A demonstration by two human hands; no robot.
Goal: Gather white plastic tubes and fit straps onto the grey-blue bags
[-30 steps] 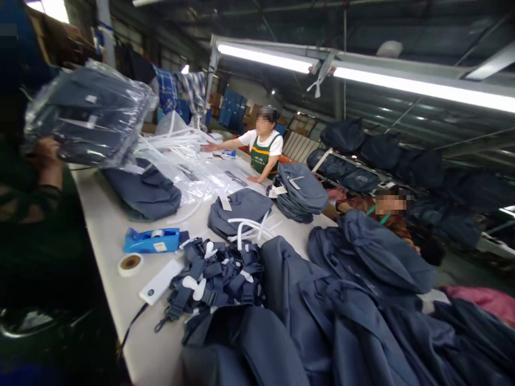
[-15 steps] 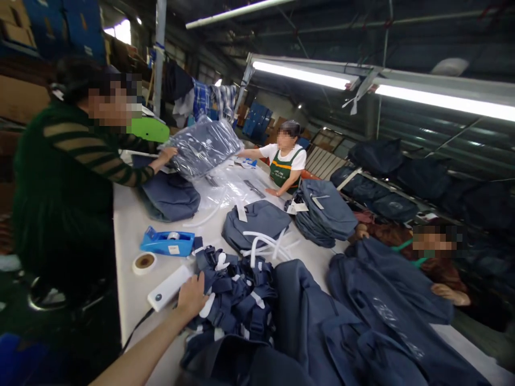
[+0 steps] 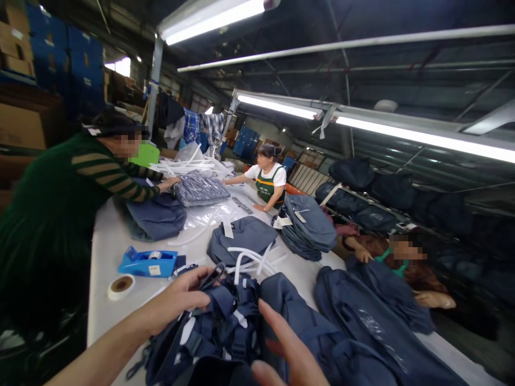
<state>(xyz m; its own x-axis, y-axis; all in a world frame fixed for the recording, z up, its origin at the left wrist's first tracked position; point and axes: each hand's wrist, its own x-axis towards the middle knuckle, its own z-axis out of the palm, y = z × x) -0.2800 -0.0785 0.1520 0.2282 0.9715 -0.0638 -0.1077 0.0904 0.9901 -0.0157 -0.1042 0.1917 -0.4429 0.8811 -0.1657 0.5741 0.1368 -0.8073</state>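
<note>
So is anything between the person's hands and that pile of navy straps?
Nothing visible. The left hand already rests on the strap pile, fingers closed over a dark buckle; the right hand hovers open just beside it.

There is a single view, taken from a camera worn on the person's head. It looks forward and somewhat down along a long white surface [image 3: 104,236], from its near end toward the far end of a workshop. The person's own left hand [image 3: 183,297] and right hand [image 3: 287,348] enter from the bottom edge, very near the lens, over a tangled heap of navy webbing straps with buckles [image 3: 219,327]. Farther off sit a blue plastic tape dispenser [image 3: 147,262] and co-workers at the left and right sides. The upper half takes in ceiling strip lights [image 3: 402,136]. No second view shares the scene.
</note>
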